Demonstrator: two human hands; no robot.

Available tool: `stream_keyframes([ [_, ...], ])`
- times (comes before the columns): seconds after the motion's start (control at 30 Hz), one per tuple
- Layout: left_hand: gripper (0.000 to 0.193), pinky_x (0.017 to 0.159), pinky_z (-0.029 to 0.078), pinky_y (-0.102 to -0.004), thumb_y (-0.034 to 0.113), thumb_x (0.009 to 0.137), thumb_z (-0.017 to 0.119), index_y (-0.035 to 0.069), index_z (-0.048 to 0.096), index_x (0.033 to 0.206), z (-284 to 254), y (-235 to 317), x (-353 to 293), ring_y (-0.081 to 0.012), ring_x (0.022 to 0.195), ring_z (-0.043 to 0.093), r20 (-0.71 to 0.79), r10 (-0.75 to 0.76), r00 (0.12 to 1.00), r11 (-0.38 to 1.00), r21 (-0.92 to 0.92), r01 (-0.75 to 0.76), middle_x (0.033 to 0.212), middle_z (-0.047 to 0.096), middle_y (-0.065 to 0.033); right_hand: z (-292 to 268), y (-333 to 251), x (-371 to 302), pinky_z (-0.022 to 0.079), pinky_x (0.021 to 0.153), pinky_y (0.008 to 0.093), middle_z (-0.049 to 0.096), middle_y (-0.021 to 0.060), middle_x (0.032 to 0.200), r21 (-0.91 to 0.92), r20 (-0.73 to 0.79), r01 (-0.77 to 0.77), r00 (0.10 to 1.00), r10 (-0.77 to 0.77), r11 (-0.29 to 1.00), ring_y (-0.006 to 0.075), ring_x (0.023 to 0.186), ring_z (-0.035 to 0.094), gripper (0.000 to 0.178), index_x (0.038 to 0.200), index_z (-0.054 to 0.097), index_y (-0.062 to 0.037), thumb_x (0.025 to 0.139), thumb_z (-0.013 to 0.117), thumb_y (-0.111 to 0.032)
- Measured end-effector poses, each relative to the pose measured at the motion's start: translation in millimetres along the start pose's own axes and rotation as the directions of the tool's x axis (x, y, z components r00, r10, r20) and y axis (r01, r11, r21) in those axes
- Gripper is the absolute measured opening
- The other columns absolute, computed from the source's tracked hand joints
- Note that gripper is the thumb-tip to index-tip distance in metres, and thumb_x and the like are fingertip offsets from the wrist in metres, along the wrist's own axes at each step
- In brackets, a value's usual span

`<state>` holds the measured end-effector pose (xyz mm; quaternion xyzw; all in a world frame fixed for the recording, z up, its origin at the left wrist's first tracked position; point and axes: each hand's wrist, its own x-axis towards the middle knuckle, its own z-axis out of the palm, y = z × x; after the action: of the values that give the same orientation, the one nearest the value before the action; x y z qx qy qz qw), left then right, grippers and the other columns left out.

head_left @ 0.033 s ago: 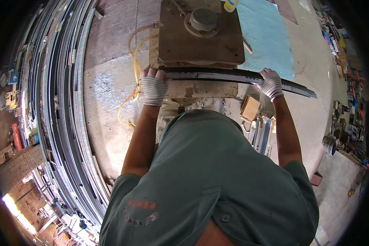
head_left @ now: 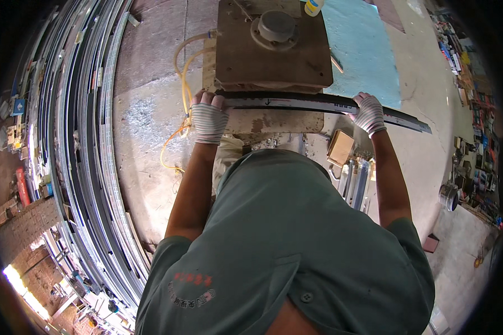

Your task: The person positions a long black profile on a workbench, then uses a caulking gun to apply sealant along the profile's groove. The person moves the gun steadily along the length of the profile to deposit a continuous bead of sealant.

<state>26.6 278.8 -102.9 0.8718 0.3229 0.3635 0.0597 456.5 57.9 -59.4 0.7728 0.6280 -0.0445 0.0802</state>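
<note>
The long dark bar [head_left: 296,104] runs along the near edge of the brown machine [head_left: 274,62], above its pale base [head_left: 293,121]; its right end reaches past the right hand [head_left: 370,115], over the floor [head_left: 422,100], which gives room on that side. The left hand [head_left: 210,118] has its grip closed around the left part of the bar, and the right grip is pinching it farther along (both hands wear striped gloves). Compared with the earlier frame, the hands and the bar keep the same places. On the near side stands a brown box [head_left: 341,148], whose content I cannot tell. A white bottle [head_left: 313,6] is at the far edge, also with content unclear.
</note>
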Motion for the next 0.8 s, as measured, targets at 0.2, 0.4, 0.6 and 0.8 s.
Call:
stream_keyframes([
  [0.2,0.045,0.085,0.046,-0.0484,0.013,0.052,0.087,0.013,0.06,0.088,-1.2,-1.7,0.4,-0.0332,0.092,0.057,-0.001,0.013,1.0,0.999,0.033,-0.013,0.087,0.06,-0.0075,2.3,0.8,0.3,0.049,0.095,0.0415,0.067,0.0107,0.103,-0.039,-0.003,0.006,1.0,-0.006,0.999,0.0302,0.105,0.063,0.051,0.102,0.069,-0.0061,0.071,0.084,-0.045],
  [0.4,0.046,0.087,0.046,-0.048,0.014,0.053,0.088,0.013,0.059,0.089,-1.9,-4.3,2.6,-0.0337,0.092,0.057,0.018,0.015,1.0,1.0,0.011,-0.016,0.089,0.06,-0.0075,0.1,-2.2,0.6,0.049,0.096,0.0413,0.067,0.0109,0.104,-0.009,-0.006,-0.006,1.0,0.006,1.0,0.0302,0.106,0.063,0.053,0.103,0.07,-0.0056,0.072,0.083,-0.047],
  [0.6,0.049,0.087,0.046,-0.0482,0.013,0.054,0.089,0.013,0.059,0.092,-2.3,-4.9,5.0,-0.0345,0.094,0.056,0.005,0.046,0.999,0.999,0.019,-0.046,0.09,0.06,-0.0078,-2.9,-5.5,1.0,0.049,0.096,0.0414,0.067,0.0115,0.107,-0.012,0.01,-0.03,1.0,0.03,0.999,0.0307,0.107,0.062,0.055,0.104,0.07,-0.0049,0.073,0.083,-0.048],
  [0.8,0.045,0.086,0.047,-0.0494,0.017,0.053,0.089,0.013,0.061,0.088,-2.2,-6.8,3.9,-0.035,0.1,0.057,0.044,-0.008,0.999,1.0,0.001,0.008,0.093,0.061,-0.0083,-5.6,-9.0,1.7,0.049,0.098,0.0413,0.067,0.0116,0.11,-0.017,0.032,-0.06,0.998,0.06,0.998,0.0313,0.11,0.062,0.056,0.105,0.07,-0.0041,0.072,0.083,-0.048],
])
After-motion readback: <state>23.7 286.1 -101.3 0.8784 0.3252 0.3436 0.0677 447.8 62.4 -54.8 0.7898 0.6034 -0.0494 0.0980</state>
